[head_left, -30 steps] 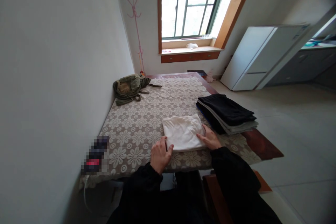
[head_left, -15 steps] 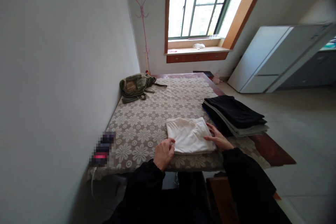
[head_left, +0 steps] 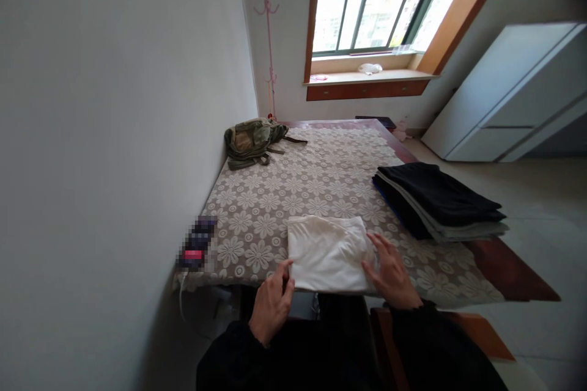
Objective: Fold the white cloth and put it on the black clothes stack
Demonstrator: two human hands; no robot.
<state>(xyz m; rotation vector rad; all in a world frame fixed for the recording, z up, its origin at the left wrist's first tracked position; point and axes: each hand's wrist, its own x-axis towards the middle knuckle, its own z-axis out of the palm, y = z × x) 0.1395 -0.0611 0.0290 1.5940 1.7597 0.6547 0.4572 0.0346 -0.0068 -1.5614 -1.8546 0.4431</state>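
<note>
Folded white soft-fabric cloth [head_left: 325,253] lies flat at the near edge of a dark-red wooden table [head_left: 509,272]

Right here in front, two bare hands come out of loose black sleeves [head_left: 449,342]! The left hand [head_left: 274,299] is at the white cloth's left edge, thumb and forefinger slightly apart; whether they press the fabric, I cannot tell. Over on the other side, the right hand [head_left: 392,272] lies along the right edge, thumb spread well away from the fingers.

Underneath runs a beige-and-brown lace tablecloth [head_left: 293,186] patterned with flowers and small rings, dark-red wood showing at the right corner. Out left, a pixelated dark-and-pink item [head_left: 197,244] sits by the wall, a white cable [head_left: 181,302] hanging below it. To the right, there's a stack of folded black and grey fabrics [head_left: 440,192]!

Farther up, an olive-green backpack [head_left: 252,139] slumps against the plain white wall [head_left: 137,104], straps trailing. Beyond the table, a thin pink coat stand [head_left: 269,30] rises in the corner, a tall white refrigerator [head_left: 495,85] stands on pale floor tiles [head_left: 541,195], and daylight pours through a wood-framed window [head_left: 371,6]!
</note>
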